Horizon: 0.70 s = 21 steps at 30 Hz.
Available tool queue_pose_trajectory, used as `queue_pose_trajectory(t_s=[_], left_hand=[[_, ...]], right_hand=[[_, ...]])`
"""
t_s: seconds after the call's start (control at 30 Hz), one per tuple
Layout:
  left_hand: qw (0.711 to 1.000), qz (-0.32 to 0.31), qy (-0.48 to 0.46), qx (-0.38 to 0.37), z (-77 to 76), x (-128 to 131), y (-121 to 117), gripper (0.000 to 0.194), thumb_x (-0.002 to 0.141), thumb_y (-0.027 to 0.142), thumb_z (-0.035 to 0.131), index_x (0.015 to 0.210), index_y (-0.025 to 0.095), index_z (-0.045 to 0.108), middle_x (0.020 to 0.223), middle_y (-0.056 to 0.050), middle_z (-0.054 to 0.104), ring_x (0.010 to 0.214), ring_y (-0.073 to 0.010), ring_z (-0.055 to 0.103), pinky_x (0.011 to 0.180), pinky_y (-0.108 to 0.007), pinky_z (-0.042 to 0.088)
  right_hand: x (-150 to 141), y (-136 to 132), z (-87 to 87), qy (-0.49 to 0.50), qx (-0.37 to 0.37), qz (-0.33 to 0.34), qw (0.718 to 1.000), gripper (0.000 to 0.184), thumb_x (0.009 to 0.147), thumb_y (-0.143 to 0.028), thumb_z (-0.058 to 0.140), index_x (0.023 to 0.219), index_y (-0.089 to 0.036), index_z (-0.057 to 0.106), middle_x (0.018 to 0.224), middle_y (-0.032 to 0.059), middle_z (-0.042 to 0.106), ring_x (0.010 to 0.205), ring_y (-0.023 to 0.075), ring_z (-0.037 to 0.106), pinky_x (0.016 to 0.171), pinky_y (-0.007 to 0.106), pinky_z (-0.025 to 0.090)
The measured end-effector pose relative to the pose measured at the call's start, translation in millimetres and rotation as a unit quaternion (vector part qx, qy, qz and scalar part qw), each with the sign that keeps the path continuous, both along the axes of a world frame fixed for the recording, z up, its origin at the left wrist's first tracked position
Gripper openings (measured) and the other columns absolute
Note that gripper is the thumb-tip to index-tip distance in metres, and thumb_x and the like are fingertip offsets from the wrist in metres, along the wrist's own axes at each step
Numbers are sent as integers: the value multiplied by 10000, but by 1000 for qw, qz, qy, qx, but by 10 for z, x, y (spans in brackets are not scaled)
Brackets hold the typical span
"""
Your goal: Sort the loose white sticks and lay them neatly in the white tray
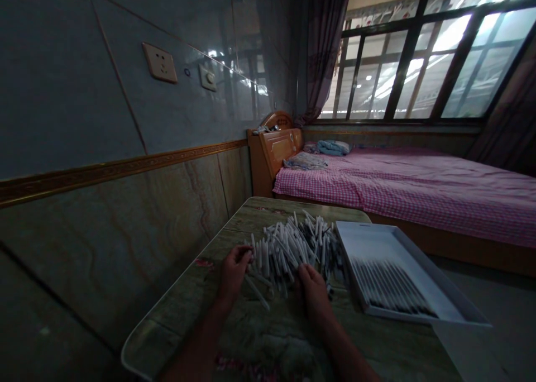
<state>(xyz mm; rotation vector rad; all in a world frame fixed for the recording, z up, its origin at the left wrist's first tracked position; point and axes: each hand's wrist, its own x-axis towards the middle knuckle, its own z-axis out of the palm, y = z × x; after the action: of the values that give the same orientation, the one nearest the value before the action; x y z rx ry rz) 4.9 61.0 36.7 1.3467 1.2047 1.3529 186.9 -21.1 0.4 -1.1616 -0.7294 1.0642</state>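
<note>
Pile of white sticks (288, 248) on the table (167, 326), just ahead of and between left hand (234, 268) and right hand (312, 287), many with long axes pointing away. Hands apart, curled at the pile's edge, grip too dim to tell; one loose stick (257, 292) slantwise, nearer the left.

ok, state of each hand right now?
Left hand: fingers curled at the left edge of the white stick pile; grip can't be told.
Right hand: fingers bent at the near edge; grip can't be told.
</note>
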Motion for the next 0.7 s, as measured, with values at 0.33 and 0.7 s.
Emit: queue_pose_trajectory(t_s=[0.33,0.7], left_hand=[[902,-118,404,98,73,-77,-213,215,761,105,520,860,212,678,936,-48,688,888,-191,638,814,-293,453],[776,-209,567,182,-3,234,-251,344,812,37,412,962,225,657,1008,-67,585,962,-200,562,840,-305,427]], right_hand=[[18,70,-44,26,4,-19,999,464,647,-651,638,633,-221,462,451,-99,418,356,69,333,325,199,232],[-11,40,52,12,-6,-20,1000,453,627,-631,637,576,-220,454,443,-92,404,370,71,338,352,206,248]])
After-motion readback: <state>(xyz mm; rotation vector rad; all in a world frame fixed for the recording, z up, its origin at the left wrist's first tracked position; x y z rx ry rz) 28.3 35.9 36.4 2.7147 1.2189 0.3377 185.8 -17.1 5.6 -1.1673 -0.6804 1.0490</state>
